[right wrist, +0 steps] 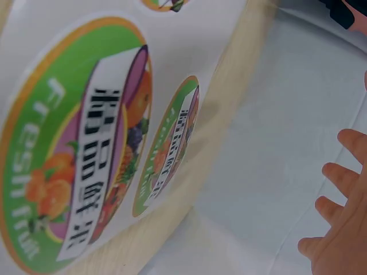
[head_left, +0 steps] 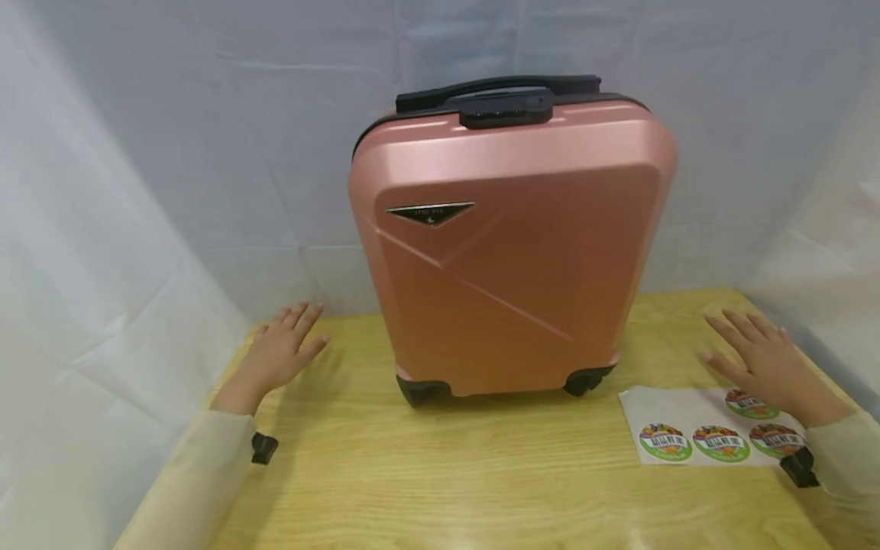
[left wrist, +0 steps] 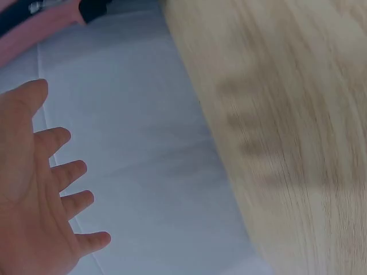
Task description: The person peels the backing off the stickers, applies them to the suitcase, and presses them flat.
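Observation:
A rose-pink hard-shell suitcase (head_left: 509, 267) stands upright at the back middle of the table, its black handle (head_left: 505, 88) on top and black corner guards below. To its left, my left hand (head_left: 278, 355) is spread with nothing in it; the left wrist view shows the same hand (left wrist: 40, 189) with fingers apart. On the other side, my right hand (head_left: 770, 363) hovers with spread fingers over a sheet of round fruit stickers (head_left: 701, 405). Large "Fresh fruit" stickers (right wrist: 80, 149) fill the left of the right wrist view, apart from the right hand (right wrist: 344, 212).
A light wood-grain table (head_left: 440, 473) carries everything. White cloth (head_left: 275, 153) hangs behind it and along both sides. Each wrist wears a black strap device, the left one (head_left: 263, 448) by the cream sleeve.

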Action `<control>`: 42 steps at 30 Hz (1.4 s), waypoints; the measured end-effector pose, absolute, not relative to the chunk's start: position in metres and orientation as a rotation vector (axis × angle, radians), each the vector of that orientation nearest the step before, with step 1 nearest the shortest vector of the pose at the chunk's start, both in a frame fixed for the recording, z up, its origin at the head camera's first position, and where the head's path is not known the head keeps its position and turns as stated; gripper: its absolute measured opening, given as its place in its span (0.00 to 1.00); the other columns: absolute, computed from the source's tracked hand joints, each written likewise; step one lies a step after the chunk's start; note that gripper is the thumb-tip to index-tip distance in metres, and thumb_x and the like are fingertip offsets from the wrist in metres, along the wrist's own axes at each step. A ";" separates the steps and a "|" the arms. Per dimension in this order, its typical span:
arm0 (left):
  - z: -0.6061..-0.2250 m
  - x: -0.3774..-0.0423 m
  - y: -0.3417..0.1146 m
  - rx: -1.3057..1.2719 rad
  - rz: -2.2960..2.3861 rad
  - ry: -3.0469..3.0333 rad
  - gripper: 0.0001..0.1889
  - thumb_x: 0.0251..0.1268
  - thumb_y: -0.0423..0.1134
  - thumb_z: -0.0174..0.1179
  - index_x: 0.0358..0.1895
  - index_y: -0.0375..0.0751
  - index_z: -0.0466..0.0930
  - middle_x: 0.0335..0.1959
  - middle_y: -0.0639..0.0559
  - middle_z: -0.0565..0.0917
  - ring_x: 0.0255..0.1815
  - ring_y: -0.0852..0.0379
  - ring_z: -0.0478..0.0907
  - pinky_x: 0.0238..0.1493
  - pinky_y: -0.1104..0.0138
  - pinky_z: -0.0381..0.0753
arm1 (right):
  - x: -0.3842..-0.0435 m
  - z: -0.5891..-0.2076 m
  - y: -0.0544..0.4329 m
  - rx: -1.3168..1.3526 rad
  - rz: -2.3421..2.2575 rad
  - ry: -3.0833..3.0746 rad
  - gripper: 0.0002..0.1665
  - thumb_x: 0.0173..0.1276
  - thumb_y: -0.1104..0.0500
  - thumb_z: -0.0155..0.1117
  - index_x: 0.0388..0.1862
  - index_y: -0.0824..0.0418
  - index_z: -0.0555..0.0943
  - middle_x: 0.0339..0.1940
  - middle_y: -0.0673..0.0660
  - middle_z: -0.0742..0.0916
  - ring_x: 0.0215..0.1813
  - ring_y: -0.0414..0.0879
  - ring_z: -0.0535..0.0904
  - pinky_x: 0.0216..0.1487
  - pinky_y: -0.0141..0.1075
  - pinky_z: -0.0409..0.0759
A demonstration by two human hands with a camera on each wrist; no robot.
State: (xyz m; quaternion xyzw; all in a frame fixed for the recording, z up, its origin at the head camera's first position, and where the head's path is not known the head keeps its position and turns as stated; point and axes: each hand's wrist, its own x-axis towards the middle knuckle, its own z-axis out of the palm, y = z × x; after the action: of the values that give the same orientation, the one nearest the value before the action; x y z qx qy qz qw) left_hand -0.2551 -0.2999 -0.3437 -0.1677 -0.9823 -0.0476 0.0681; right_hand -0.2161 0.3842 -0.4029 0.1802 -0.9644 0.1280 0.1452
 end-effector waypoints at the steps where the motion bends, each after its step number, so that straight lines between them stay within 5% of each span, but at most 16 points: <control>1: -0.344 -0.253 -0.297 -0.520 -0.139 -2.954 0.33 0.73 0.52 0.45 0.73 0.36 0.51 0.72 0.30 0.53 0.69 0.27 0.49 0.60 0.32 0.53 | -0.216 -0.404 0.384 0.521 0.377 -2.778 0.41 0.70 0.49 0.55 0.75 0.60 0.51 0.73 0.72 0.55 0.71 0.74 0.44 0.60 0.74 0.37; 12: -0.350 -0.238 -0.278 -0.643 -0.229 -2.923 0.32 0.73 0.52 0.46 0.73 0.37 0.53 0.71 0.32 0.57 0.69 0.30 0.53 0.62 0.35 0.55 | -0.213 -0.416 0.380 0.662 0.515 -2.703 0.36 0.70 0.56 0.55 0.73 0.64 0.57 0.71 0.75 0.59 0.68 0.78 0.48 0.64 0.69 0.38; 23: -0.356 -0.214 -0.255 -0.801 -0.321 -2.803 0.28 0.71 0.48 0.51 0.69 0.39 0.63 0.67 0.38 0.67 0.64 0.35 0.65 0.62 0.42 0.63 | -0.209 -0.420 0.375 0.741 0.550 -2.649 0.38 0.67 0.59 0.58 0.74 0.59 0.58 0.72 0.71 0.60 0.71 0.72 0.49 0.70 0.61 0.35; 29: -0.356 -0.204 -0.247 -0.883 -0.355 -2.745 0.22 0.71 0.47 0.51 0.61 0.38 0.74 0.58 0.41 0.77 0.59 0.39 0.72 0.60 0.46 0.68 | -0.199 -0.420 0.378 0.776 0.630 -2.634 0.39 0.66 0.63 0.59 0.74 0.58 0.57 0.74 0.65 0.58 0.75 0.64 0.44 0.72 0.54 0.30; 34: -0.360 -0.198 -0.236 -1.035 -0.394 -2.688 0.16 0.69 0.45 0.54 0.50 0.39 0.82 0.48 0.47 0.84 0.51 0.47 0.79 0.56 0.52 0.74 | -0.192 -0.420 0.385 0.794 0.681 -2.613 0.40 0.63 0.66 0.62 0.73 0.59 0.59 0.74 0.57 0.58 0.76 0.57 0.43 0.69 0.64 0.35; 38: -0.365 -0.193 -0.224 -1.166 -0.376 -2.612 0.14 0.66 0.42 0.57 0.48 0.38 0.83 0.45 0.50 0.85 0.48 0.51 0.81 0.53 0.55 0.77 | -0.187 -0.419 0.391 0.801 0.722 -2.621 0.41 0.63 0.68 0.62 0.73 0.59 0.59 0.74 0.49 0.57 0.75 0.38 0.41 0.62 0.72 0.43; 42: -0.367 -0.185 -0.208 -1.259 -0.415 -2.595 0.14 0.66 0.42 0.57 0.50 0.39 0.82 0.47 0.50 0.84 0.49 0.52 0.81 0.53 0.56 0.77 | -0.183 -0.421 0.393 0.774 0.744 -2.638 0.41 0.61 0.68 0.64 0.72 0.57 0.61 0.72 0.38 0.57 0.69 0.23 0.44 0.72 0.38 0.49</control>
State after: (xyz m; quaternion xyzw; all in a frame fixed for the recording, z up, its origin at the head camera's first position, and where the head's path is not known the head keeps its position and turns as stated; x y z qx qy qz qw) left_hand -0.1847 -0.2084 -0.3674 -0.4292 -0.8848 -0.1416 0.1134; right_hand -0.1829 0.3928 -0.4206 0.2687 -0.9163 0.2583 0.1462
